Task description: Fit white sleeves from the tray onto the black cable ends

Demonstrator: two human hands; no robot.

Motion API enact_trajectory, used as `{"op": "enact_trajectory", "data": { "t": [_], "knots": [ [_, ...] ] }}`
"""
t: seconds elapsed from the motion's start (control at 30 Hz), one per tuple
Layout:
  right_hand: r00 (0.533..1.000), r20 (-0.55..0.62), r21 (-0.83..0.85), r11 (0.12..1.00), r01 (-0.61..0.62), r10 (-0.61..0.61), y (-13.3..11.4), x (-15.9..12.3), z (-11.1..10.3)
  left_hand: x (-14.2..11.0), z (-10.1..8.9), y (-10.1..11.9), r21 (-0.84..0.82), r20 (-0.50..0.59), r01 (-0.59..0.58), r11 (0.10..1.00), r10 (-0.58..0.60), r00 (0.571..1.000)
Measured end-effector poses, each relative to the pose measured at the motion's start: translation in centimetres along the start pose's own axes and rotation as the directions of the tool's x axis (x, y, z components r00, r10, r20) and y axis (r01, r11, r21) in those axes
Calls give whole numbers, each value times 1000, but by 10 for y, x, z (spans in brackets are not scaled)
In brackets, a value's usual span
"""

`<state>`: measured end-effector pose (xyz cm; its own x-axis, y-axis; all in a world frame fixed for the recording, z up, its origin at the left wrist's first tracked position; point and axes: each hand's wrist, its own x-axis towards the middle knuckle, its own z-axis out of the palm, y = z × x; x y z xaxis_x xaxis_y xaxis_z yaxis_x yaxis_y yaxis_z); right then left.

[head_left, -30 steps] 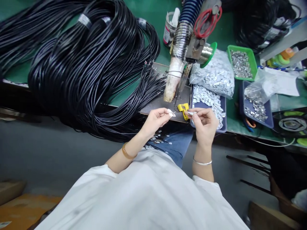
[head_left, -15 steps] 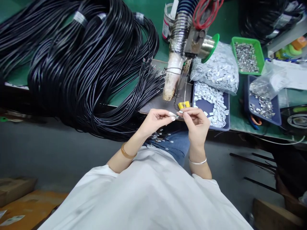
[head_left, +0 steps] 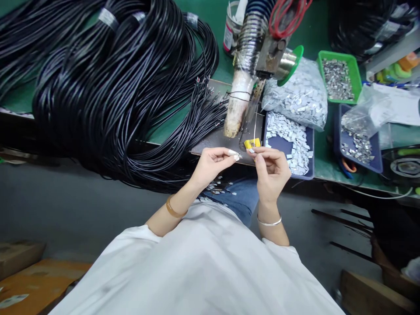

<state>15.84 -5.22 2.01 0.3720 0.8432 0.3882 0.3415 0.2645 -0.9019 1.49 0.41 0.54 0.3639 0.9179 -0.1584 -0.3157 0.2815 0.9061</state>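
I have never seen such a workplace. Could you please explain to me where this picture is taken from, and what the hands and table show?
A camera on the person's head looks forward and down. These are bare human hands. The left hand pinches a tiny piece, too small to identify. The right hand is beside it; its contents are unclear. On the green table are black cables, a blue tray of small pale pieces and a filled plastic bag.
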Motion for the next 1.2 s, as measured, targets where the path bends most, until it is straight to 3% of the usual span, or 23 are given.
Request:
{"op": "enact_trajectory", "data": {
  "t": [0.17, 0.3, 0.4, 0.53, 0.67, 0.87, 0.93, 1.07, 1.2],
  "knots": [
    [997, 56, -45, 997, 57, -54, -1, 0, 4, -1, 6, 5, 54, 4, -3, 999, 3, 1000],
    [999, -38, -28, 999, 36, -37, 5, -3, 4, 1, 5, 7, 71, -39, -24, 997, 27, 999],
    [998, -35, -18, 999, 48, -49, 13, -4, 4, 2, 2, 5, 45, -39, -21, 999, 23, 999],
    [982, 62, -162, 969, 186, -179, 20, -4, 6, 5, 1, 3, 49, -44, -35, 998, 37, 998],
    [920, 116, -272, 879, 392, -374, 23, -2, 6, 7, 3, 4, 73, -49, -60, 996, 64, 997],
    [867, 165, -353, 793, 496, -469, 27, 1, 6, 11, 4, 3, 75, -74, -51, 996, 57, 996],
    [875, 155, -340, 807, 483, -458, 27, 2, 7, 12, 5, 3, 77, -90, -58, 995, 65, 994],
    [940, 109, -272, 900, 341, -323, 27, 4, 9, 15, 6, 5, 88, -95, -66, 994, 75, 993],
    [966, 116, -256, 933, 253, -230, 25, 8, 10, 18, 6, 6, 120, -110, -85, 989, 98, 989]
  ]
}}
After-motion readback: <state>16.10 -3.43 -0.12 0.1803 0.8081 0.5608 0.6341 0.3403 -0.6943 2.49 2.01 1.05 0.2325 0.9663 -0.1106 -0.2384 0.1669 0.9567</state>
